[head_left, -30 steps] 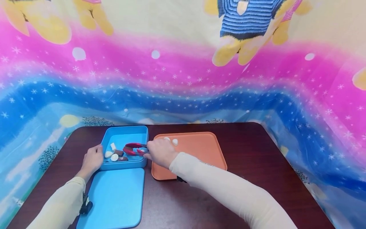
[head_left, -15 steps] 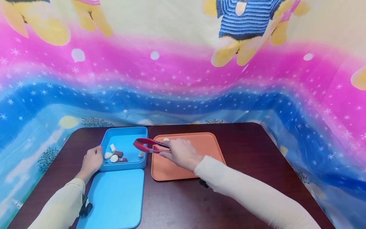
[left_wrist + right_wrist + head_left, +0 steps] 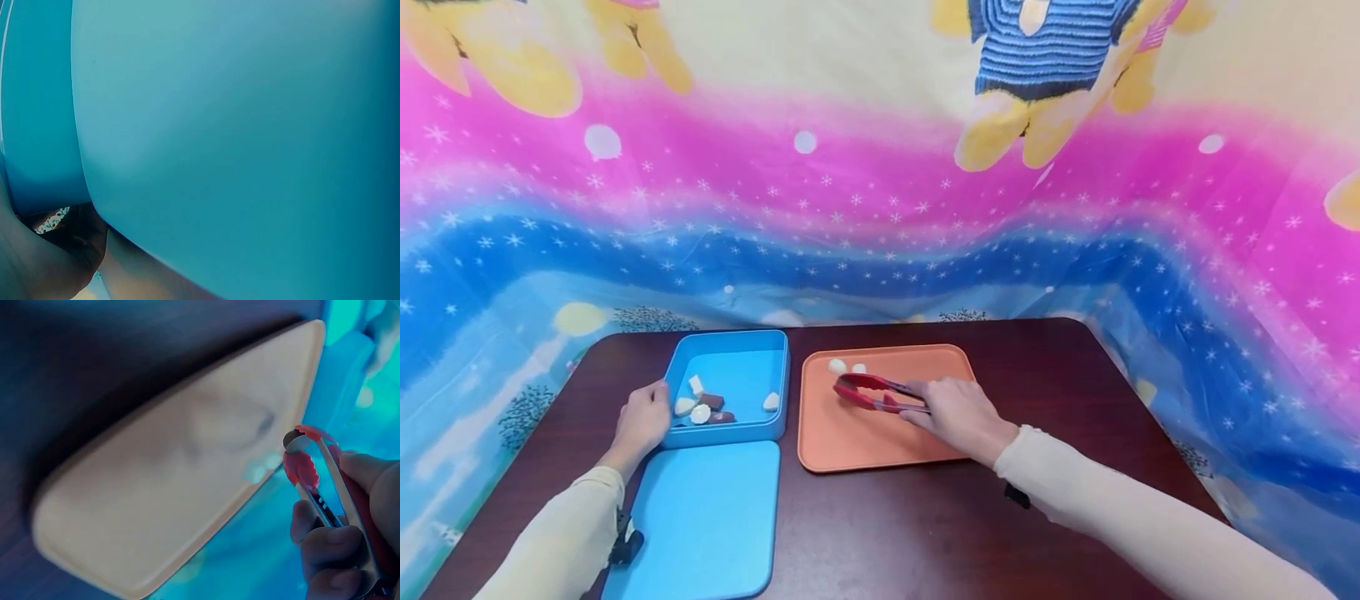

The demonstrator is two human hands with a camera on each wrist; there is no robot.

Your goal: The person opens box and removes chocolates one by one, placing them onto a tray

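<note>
My left hand (image 3: 643,417) holds the left side of an open blue box (image 3: 778,429); in the left wrist view the thumb and fingers curl at its wall. Inside the box lie brown and white pieces that look like chocolates (image 3: 711,402), plus one white piece (image 3: 771,402) by the right wall. My right hand (image 3: 958,412) grips red-tipped tongs (image 3: 868,393) over the orange tray (image 3: 880,446). Between the tong tips in the right wrist view shows a small dark piece with a pale edge (image 3: 296,441). Two white pieces (image 3: 837,366) lie at the tray's back left.
A flat blue lid (image 3: 707,517) lies on the dark wooden table (image 3: 865,542) in front of the box. Behind the table hangs a patterned cloth (image 3: 880,208). The tray stands just right of the box.
My right hand has carried the tongs out of the box and rightward over the tray. The white piece by the box's right wall is now in full view. My left hand stays put.
</note>
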